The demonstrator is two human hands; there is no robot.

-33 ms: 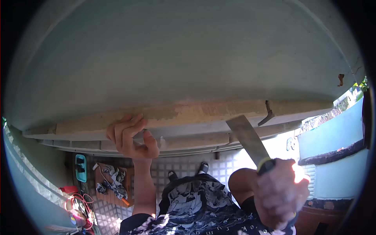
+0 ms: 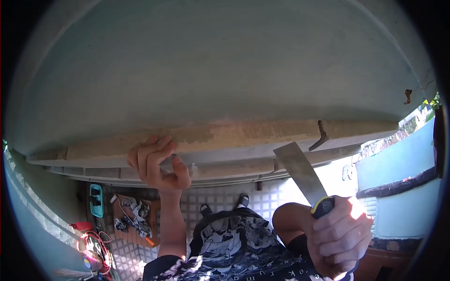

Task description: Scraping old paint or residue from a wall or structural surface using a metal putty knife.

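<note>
The scraper [image 2: 301,171] was held tightly in the right hand [image 2: 342,234], with the fingers wrapped around its black and yellow handle [image 2: 322,207]. Its flat blade was pointed up at the worn ledge [image 2: 243,133]; whether the ledge was touched could not be told. The left hand [image 2: 159,164] was laid on the ledge's front, left of its middle, fingers bent and thumb apart. Below the ledge's left part, a blue tray [image 2: 97,212] and a brown board [image 2: 154,218] with crumpled cloth [image 2: 139,213] were seen.
</note>
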